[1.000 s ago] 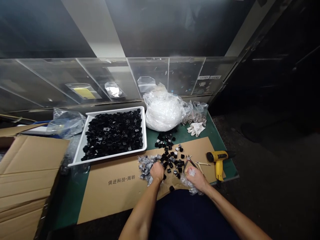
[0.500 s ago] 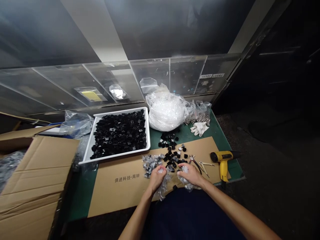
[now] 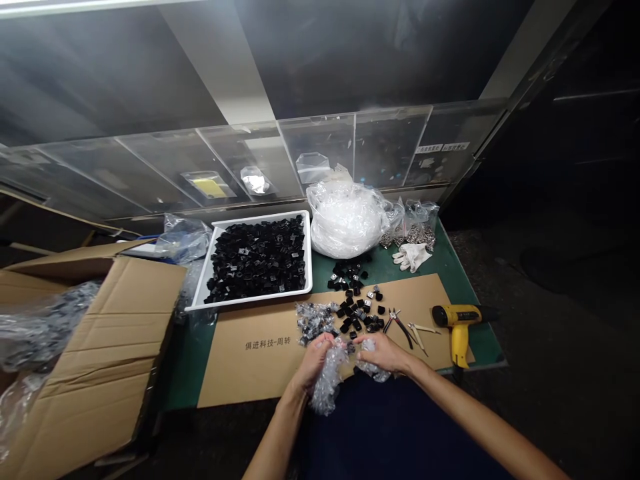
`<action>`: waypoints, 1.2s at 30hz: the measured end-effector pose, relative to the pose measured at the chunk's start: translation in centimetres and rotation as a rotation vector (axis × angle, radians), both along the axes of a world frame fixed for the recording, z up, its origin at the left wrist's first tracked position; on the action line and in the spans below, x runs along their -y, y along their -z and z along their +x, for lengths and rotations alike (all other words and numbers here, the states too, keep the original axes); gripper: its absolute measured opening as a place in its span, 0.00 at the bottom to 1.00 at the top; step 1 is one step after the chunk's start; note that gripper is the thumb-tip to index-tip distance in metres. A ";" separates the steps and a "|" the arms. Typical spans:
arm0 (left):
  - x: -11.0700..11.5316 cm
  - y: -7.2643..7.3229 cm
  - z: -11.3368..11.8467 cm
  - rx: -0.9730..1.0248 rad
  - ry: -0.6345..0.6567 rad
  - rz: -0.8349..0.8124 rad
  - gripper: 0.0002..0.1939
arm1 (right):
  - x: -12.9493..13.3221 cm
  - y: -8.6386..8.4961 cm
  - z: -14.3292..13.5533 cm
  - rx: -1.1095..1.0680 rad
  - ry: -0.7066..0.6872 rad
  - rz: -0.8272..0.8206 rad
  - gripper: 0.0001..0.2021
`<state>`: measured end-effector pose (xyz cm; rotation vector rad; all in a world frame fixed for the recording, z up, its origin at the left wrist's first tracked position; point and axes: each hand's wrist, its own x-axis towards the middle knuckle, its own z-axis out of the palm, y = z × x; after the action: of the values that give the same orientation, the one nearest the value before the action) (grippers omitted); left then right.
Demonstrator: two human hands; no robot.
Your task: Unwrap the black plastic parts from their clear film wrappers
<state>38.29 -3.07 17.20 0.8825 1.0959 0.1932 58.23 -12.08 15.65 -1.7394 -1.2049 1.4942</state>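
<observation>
At the front edge of the cardboard sheet, my left hand is closed on a bunch of crumpled clear plastic bags that hangs down. Close by on the right, my right hand grips another clump of clear plastic. A small dark part shows between the two hands; which fingers touch it I cannot tell. Just beyond them lie loose black parts, a few with silvery faces. To their left is a heap of small parts in clear bags.
A white tray full of black parts stands behind the sheet, beside a big bag of white material. Pliers, tweezers-like tools, a yellow heat gun and a glove lie right. An open carton stands left.
The view has shifted, so the bench sits further right in the picture. My hands have come closer together, and the plastic bunch in my left hand looks fuller and hangs more openly.
</observation>
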 end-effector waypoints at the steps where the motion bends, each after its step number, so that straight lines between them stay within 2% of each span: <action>1: 0.0 0.1 -0.1 0.031 -0.014 -0.021 0.12 | 0.0 -0.1 0.0 -0.008 0.007 0.002 0.20; 8: 0.4 1.1 -0.5 -0.009 -0.036 -0.029 0.18 | -0.1 -0.4 -0.7 -0.071 0.037 0.045 0.07; 11: 0.8 2.4 -0.6 -0.025 -0.097 -0.040 0.18 | -0.2 -0.3 -0.8 -0.149 0.151 -0.041 0.05; 13: 1.0 3.6 -0.7 -0.134 -0.075 0.023 0.19 | -0.3 0.1 -0.6 -0.159 0.245 -0.139 0.06; 18: -0.1 5.7 -0.3 -0.424 0.130 0.272 0.16 | -0.5 1.8 -0.2 -0.134 0.366 -0.287 0.08; 23: -3.0 6.6 1.2 -0.599 0.310 0.520 0.17 | -0.6 2.9 0.1 -0.100 0.426 -0.307 0.07; 26: -4.7 6.9 2.6 -0.693 0.446 0.646 0.19 | -0.7 2.6 0.2 -0.078 0.430 -0.311 0.07; 31: -7.0 7.7 5.4 -0.780 0.659 0.765 0.19 | -0.2 1.1 0.7 -0.046 0.442 -0.289 0.06; 36: -8.5 8.3 6.8 -0.822 0.743 0.828 0.17 | 1.2 0.8 0.8 -0.066 0.391 -0.145 0.02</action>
<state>45.09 5.42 8.86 2.1775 1.3540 -0.4124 59.03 -13.29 14.87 -1.8725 -0.6857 1.4127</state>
